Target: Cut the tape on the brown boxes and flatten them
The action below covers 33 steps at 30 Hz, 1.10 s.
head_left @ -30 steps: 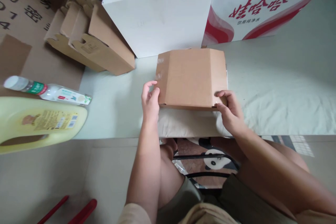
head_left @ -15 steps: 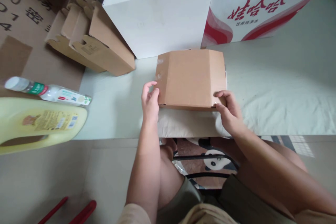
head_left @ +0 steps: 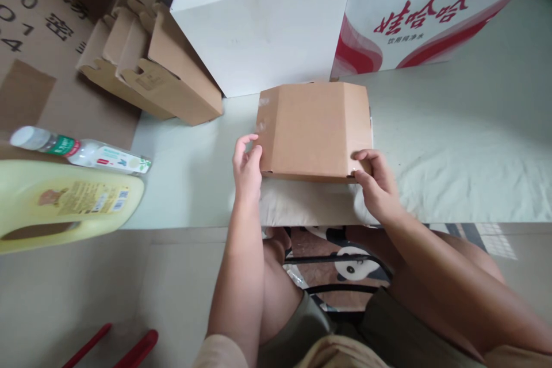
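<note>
Overall, I record the pale green surface (head_left: 452, 126) as the largest item in view, spanning the middle of the frame from left to right. At its far edge stand a plain white carton (head_left: 259, 34) and, to its right, a white carton with red lettering (head_left: 431, 17). Far left I note a printed brown cardboard sheet (head_left: 38, 40) with a stack of folded brown box blanks (head_left: 159, 69) leaning at its near edge.

At the left edge lies a yellow jug (head_left: 64, 204) on its side, label up, with a clear plastic bottle (head_left: 81, 149) lying just behind it, also on its side.

I find the brown cardboard box (head_left: 313, 129) at the centre of the surface, closed side up, its near edge resting on a folded off-white cloth (head_left: 306, 204) at the surface's front lip.

My left hand (head_left: 246, 169) pinches the box's near-left corner, thumb and fingers closed on the edge. My right hand (head_left: 377, 184) grips the near-right corner, thumb on top, fingers curled under where I cannot see them.

Below the surface I see a panda-printed item (head_left: 349, 264) between my knees, and two red bars (head_left: 125, 345) at lower left; what they belong to I cannot tell.
</note>
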Tool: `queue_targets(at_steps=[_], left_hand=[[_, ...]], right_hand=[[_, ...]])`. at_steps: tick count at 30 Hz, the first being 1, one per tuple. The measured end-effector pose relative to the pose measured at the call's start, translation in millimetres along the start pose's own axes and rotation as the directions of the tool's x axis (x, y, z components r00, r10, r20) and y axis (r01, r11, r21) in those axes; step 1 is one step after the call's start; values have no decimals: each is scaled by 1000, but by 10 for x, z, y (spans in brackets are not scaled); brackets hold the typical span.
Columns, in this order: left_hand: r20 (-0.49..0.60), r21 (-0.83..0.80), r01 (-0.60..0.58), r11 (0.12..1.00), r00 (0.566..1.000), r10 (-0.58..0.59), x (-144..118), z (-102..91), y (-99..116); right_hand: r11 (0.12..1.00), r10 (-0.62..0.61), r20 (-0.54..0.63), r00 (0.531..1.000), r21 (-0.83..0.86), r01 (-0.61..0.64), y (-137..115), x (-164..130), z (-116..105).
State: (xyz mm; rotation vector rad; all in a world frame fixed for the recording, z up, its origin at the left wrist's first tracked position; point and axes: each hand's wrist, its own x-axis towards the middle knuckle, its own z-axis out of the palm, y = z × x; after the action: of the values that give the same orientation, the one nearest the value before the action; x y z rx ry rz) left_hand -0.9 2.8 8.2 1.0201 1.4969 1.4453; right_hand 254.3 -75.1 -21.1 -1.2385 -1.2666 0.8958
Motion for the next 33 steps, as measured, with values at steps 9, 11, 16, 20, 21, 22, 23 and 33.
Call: queue_targets(at_steps=[9, 11, 16, 20, 21, 22, 23, 33], left_hand=[[10, -2, 2, 1000, 1000, -2, -3, -4, -5], [9, -7, 4, 1000, 1000, -4, -6, -5, -3], [12, 20, 1, 1000, 1000, -1, -5, -10, -14], [21, 18, 2, 1000, 1000, -2, -4, -12, -22], [21, 14, 0, 1000, 1000, -1, -4, -11, -22], [17, 9, -2, 1000, 1000, 2, -5, -9, -20], [13, 6, -3, 1000, 1000, 3, -7, -7, -18], [-2, -32, -6, 999, 1000, 6, -27, 24, -6]], right_hand=[[1000, 9, 1, 1000, 6, -9, -23, 9, 14], [1000, 9, 4, 1000, 15, -9, -21, 5, 14], [1000, 14, 0, 1000, 1, -14, -23, 5, 14], [1000, 7, -2, 1000, -1, -7, -10, 6, 12], [1000, 10, -3, 1000, -1, -10, -6, 5, 11], [1000, 13, -2, 1000, 0, -13, -3, 4, 10], [1000, 15, -4, 1000, 2, -15, -1, 4, 10], [1000, 26, -26, 999, 14, -26, 10, -23, 18]])
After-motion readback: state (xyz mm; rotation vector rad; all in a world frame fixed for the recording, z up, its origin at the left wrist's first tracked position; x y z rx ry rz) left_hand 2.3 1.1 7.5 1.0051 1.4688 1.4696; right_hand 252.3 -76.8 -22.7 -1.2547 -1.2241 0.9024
